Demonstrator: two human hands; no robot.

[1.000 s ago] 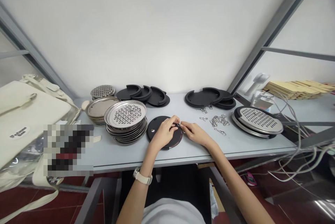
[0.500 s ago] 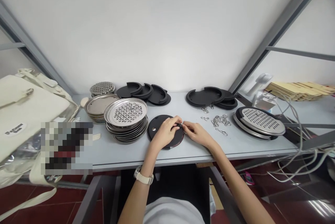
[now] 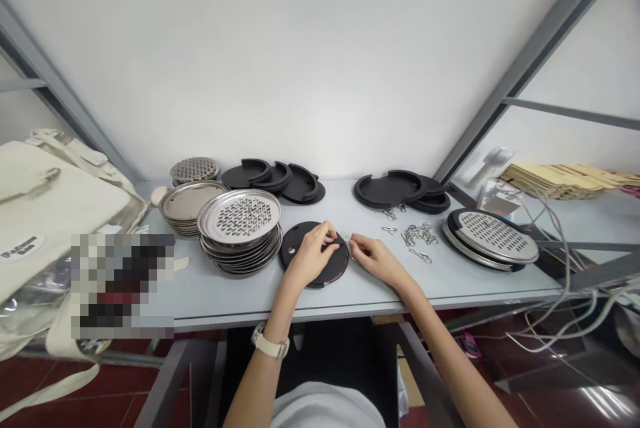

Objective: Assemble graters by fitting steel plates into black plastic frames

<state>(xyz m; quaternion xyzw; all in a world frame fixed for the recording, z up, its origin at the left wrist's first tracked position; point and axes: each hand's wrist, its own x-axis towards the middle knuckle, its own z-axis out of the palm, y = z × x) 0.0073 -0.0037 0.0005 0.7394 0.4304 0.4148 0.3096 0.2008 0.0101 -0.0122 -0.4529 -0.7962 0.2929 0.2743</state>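
A black round plate [image 3: 305,235] lies on the grey table before me, with a small hole at its left and a thin reddish line along its lower right edge. My left hand [image 3: 314,253] rests over it with fingers bent, thumb and forefinger closed in at its right part; their exact grip is partly hidden. At the plate's right rim my right hand [image 3: 374,256] pinches a small metal wire clip [image 3: 347,241]. Loose wire clips [image 3: 420,235] lie to the right of that hand. Left of the plate stands a stack of round metal graters [image 3: 249,215].
Behind are black round holders [image 3: 300,187] and more black holders [image 3: 387,188]. Graters on black holders [image 3: 493,238] sit at the right. Further left are round metal plates [image 3: 187,201] and a cream bag [image 3: 60,201]. White cables [image 3: 565,268] hang at the right edge.
My hands have drawn slightly apart at the plate's right rim; the left fingertips have moved back left. The whole view has shifted a little.
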